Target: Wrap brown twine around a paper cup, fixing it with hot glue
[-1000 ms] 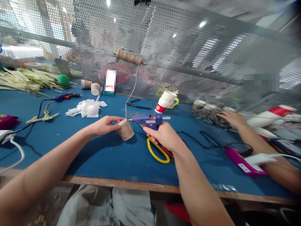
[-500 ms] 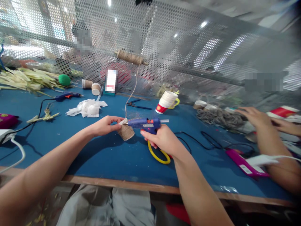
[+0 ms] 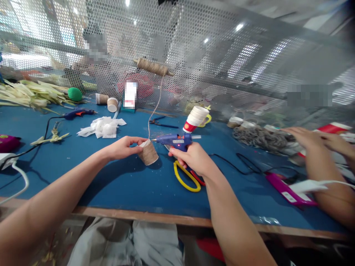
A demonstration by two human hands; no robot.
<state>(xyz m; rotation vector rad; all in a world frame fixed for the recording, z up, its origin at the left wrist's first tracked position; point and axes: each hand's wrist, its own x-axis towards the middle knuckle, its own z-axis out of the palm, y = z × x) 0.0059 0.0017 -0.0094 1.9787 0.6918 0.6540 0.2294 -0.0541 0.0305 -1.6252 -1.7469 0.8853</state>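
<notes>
Pinched in my left hand (image 3: 126, 147) is a small paper cup (image 3: 149, 154) wrapped in brown twine, tilted just above the table. A strand of twine (image 3: 155, 109) runs from the cup's upper edge to a spool (image 3: 152, 67) on the perforated screen. My right hand (image 3: 191, 157) is closed around a blue glue gun (image 3: 176, 140), a clear glue stick poking from its back. The gun's nozzle points left, close beside the cup's upper edge. Beneath my right hand lie scissors with yellow and red handles (image 3: 186, 181), their blades partly covered.
Pliers (image 3: 164, 123), a stack of paper cups (image 3: 195, 119), white plastic (image 3: 102, 127) and another glue gun (image 3: 79, 113) lie farther back. At the right, a co-worker's hands (image 3: 310, 142) reach over grey yarn (image 3: 260, 138). A magenta power strip (image 3: 290, 190) trails cables.
The glue gun has shifted slightly right and up, its nozzle drawing back from over the cup. More of the cup's twine and the scissors' red handle shows. My left hand stays put.
</notes>
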